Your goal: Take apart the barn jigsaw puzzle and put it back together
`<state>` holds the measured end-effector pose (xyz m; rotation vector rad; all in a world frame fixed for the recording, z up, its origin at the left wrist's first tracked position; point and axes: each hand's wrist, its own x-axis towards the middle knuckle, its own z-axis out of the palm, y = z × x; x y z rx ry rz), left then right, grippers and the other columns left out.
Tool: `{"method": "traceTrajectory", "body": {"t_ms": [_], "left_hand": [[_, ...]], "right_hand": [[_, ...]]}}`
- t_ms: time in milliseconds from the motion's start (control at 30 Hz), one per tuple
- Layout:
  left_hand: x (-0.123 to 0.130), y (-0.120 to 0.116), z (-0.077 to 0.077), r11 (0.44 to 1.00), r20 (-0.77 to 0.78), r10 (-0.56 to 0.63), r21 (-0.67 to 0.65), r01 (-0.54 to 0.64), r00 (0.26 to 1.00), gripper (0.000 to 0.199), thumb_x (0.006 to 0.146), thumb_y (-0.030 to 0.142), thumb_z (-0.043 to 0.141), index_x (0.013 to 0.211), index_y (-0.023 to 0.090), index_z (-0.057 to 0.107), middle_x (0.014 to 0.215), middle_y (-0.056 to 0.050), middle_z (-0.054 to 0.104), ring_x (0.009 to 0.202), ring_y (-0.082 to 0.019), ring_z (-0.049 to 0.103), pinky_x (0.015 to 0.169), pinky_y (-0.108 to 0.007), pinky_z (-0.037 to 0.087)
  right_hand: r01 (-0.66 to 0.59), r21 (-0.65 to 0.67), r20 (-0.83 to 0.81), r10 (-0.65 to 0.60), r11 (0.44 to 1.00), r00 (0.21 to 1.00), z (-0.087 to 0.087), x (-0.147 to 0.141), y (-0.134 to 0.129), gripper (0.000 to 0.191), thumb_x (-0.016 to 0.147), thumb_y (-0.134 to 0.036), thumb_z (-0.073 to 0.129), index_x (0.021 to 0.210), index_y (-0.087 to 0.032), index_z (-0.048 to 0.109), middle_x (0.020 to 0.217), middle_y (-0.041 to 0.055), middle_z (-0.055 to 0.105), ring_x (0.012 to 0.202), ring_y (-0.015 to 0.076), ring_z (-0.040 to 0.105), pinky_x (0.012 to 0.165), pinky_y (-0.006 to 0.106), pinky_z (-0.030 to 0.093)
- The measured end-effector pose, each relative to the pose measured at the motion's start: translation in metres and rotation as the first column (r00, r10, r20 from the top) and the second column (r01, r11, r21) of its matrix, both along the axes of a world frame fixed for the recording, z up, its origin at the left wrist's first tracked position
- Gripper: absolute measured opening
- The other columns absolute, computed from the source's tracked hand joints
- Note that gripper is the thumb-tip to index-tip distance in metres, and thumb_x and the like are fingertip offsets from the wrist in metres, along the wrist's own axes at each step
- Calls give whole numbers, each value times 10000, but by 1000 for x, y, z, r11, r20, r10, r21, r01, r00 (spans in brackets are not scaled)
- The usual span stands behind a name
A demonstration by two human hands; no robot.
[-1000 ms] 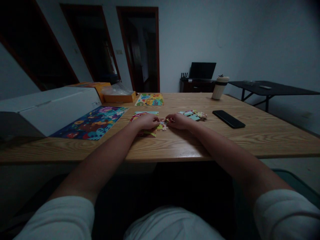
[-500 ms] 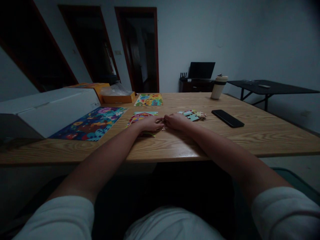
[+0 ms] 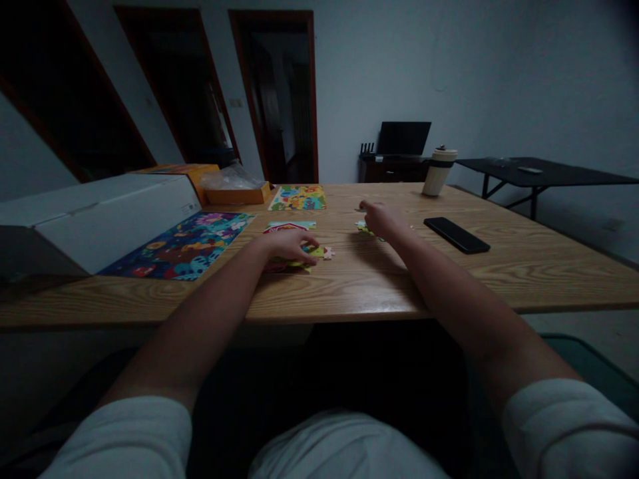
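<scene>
Under and beside my left hand (image 3: 292,247) lies a partly joined puzzle (image 3: 312,225), with a pale pink piece (image 3: 328,253) sticking out at its right edge. The fingers of that hand are apart, resting at the puzzle's right part. My right hand (image 3: 382,218) hovers over the loose puzzle pieces (image 3: 363,227) to the right. Its thumb and index finger are pinched near what looks like a small piece, too small to make out for sure. The palm hides part of the pile.
A dark blue picture puzzle (image 3: 184,246) lies by a white box (image 3: 100,219) on the left. Behind are an orange tray (image 3: 239,195) and a yellow picture puzzle (image 3: 298,197). A phone (image 3: 456,235) and a cup (image 3: 439,171) stand to the right.
My hands have parted. The right one has moved right and away from me, over the loose pieces; the left has drawn slightly left, and the pink piece at the puzzle's edge now shows.
</scene>
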<state>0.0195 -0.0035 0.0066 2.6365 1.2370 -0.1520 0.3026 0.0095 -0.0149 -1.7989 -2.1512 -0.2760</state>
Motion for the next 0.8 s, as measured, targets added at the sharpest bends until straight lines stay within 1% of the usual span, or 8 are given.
{"method": "traceTrajectory", "body": {"t_ms": [133,200,267,367,433,500,600,800], "left_hand": [[-3,4,-2,1000,-7,-8,25,8,1000,741,705,647,690,1329,257,607,1366,-68,601,1192,-250,563,978,-291,398],[-8,7,1,999,15,10,36,-11,1000,712,743,623,667,1343,246,597,1376,-71,595,1196,-242,563,972,-282,404],[-16,9,6,996,47,81,37,-83,996,670,814,590,602,1380,233,562,1358,-67,610,1160,-227,587,945,-269,423],[-34,16,12,978,13,208,15,-208,978,704,815,600,598,1420,249,517,1304,-51,647,1090,-226,621,892,-259,450],[-45,20,13,975,-50,222,-21,-223,974,765,747,625,665,1411,272,525,1331,-53,630,1109,-240,613,892,-262,451],[-50,23,11,978,-88,199,-52,-204,976,761,721,633,687,1384,285,553,1385,-61,590,1154,-252,589,913,-268,442],[-44,21,8,981,-99,184,-37,-189,978,706,736,636,667,1344,287,590,1395,-70,579,1168,-265,573,921,-289,434],[-9,6,1,994,-39,108,-21,-109,993,517,856,622,505,1196,275,683,1159,-57,702,972,-233,635,837,-296,450]], "right_hand": [[88,-164,107,-71,983,992,1,21,0,379,823,-177,539,1164,-197,702,1067,167,721,938,316,675,716,354,468],[99,-267,135,-65,958,989,0,26,0,333,803,-211,572,1090,-206,740,1039,157,730,921,309,680,720,355,477],[68,-281,122,-35,957,992,-1,26,2,308,817,-267,584,1069,-202,749,1049,155,729,944,300,676,764,362,485],[-141,-199,32,150,970,988,-2,12,-1,421,836,-386,610,1193,-180,695,1207,162,679,1101,292,627,908,371,467],[-337,-177,-73,329,925,942,-4,-8,-9,551,851,-487,602,1296,-162,629,1299,161,632,1172,277,593,968,362,447],[-486,-202,-161,461,850,873,-5,-31,-21,639,857,-589,570,1323,-152,608,1273,159,647,1123,272,619,930,356,470],[-581,-262,-200,545,771,814,-5,-60,-39,707,835,-673,555,1349,-189,592,1131,124,709,965,264,668,825,356,498],[-623,-295,-184,597,724,781,-1,-69,-51,891,709,-716,677,1457,-277,472,1298,100,645,1115,297,620,939,394,459]]}}
